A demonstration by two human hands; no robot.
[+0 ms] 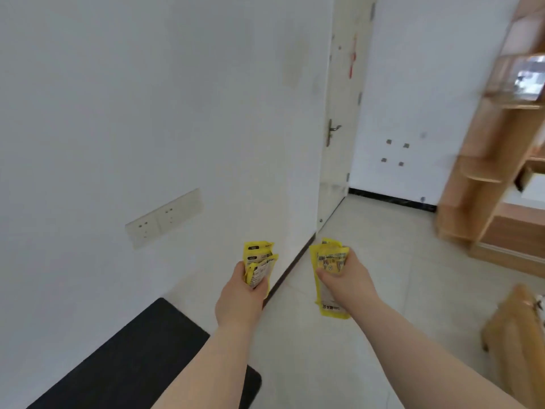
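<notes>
White wall and pale floor tiles are filling the view ahead of you. Your left hand (246, 286) is gripping a fanned bunch of yellow sachets (259, 262), fingers curled round their lower ends. Your right hand (346, 278) is clamping a second bunch of yellow packets (328, 276), thumb pressing across the front; it looks like several, though blur is hiding the count. Both bunches are held apart above the floor.
</notes>
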